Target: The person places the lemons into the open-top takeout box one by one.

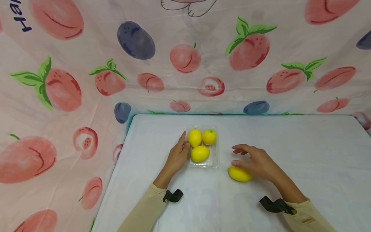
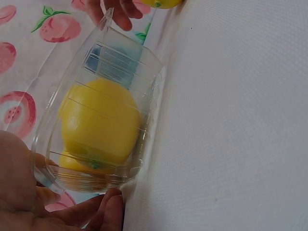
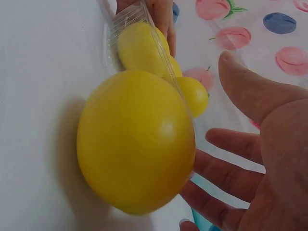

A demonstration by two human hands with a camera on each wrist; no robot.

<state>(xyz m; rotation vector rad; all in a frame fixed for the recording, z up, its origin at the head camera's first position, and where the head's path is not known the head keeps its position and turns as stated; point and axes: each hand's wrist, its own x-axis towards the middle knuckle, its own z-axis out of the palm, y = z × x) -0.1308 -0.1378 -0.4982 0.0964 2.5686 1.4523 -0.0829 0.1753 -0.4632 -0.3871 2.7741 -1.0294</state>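
Three yellow lemons (image 1: 200, 153) sit in a clear plastic container (image 1: 214, 161) on the white table. My left hand (image 1: 177, 157) holds the container at its left side; in the left wrist view, its fingers (image 2: 111, 211) lie against the near wall, with the thumb by the rim. Another lemon (image 1: 240, 174) lies on the table to the container's right. Over that lemon hovers my right hand (image 1: 256, 161), thumb and fingers spread apart. The right wrist view shows this lemon (image 3: 137, 142) large, with the open palm beside it and no grip on it.
A white-covered table (image 1: 313, 151) extends to both sides. Behind it and to the left hangs a fruit-printed cloth (image 1: 162, 67). Black straps (image 1: 173, 195) are on both wrists, over beige sleeves.
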